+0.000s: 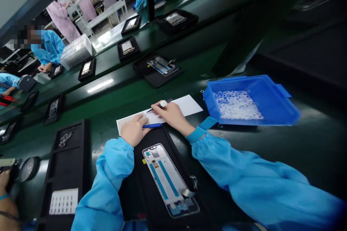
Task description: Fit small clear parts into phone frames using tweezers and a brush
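Note:
My left hand (134, 130) rests on a long white sheet (191, 104), a blue pen-like stick (152, 126) tucked under its fingers and pointing right. In my right hand (173, 114) are dark, fine-pointed tweezers (150, 110), their tip over the sheet near my left fingertips. Something white covers or sits at a right fingertip; I cannot make out which. Closer to me, an open phone frame (169, 182) with two blue strips and a loose silvery flex lies on a black tray (135, 187). Anything tiny at the tweezer tip is too small to see.
A blue bin (279, 106) of small white rings stands right of the sheet. At left is a black compartment tray (85, 151) with small parts and a printed card (64, 201). Phone trays (155, 74) line the green bench. Co-workers sit opposite; another person's hand (4, 180) is far left.

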Demonstrator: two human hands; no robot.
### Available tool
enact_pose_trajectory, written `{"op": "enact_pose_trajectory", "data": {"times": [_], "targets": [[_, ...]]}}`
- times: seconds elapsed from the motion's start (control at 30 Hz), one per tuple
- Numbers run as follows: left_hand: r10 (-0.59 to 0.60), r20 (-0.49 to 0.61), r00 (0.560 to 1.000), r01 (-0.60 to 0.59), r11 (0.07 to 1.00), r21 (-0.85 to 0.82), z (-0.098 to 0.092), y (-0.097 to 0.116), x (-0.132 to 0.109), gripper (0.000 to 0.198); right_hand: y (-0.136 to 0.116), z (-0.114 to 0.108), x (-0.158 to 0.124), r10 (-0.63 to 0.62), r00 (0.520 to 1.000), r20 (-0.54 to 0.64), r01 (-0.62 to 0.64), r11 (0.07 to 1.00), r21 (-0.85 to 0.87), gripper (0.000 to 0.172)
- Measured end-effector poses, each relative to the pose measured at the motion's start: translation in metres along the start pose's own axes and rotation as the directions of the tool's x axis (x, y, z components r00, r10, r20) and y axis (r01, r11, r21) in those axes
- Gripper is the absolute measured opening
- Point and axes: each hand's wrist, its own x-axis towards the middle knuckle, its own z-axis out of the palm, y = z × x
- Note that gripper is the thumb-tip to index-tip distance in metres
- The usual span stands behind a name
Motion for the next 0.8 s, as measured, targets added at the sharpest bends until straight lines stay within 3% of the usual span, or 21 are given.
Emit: {"op": "enact_pose_trajectory", "data": {"times": [0.33, 0.8], "targets": [[-0.022, 0.067, 0.998, 0.022, 1.0, 0.001, 0.0, 0.0, -0.002, 0.032, -0.002, 0.004, 0.001, -0.003, 0.999, -0.046, -0.003, 0.991, -0.132, 0.017], [-0.083, 0.216, 0.973, 0.08, 0.997, 0.021, -0.011, 0.006, -0.001, 0.036, 0.005, 0.009, 0.005, 0.006, 0.997, -0.078, -0.008, 1.0, -0.025, 0.019]]}}
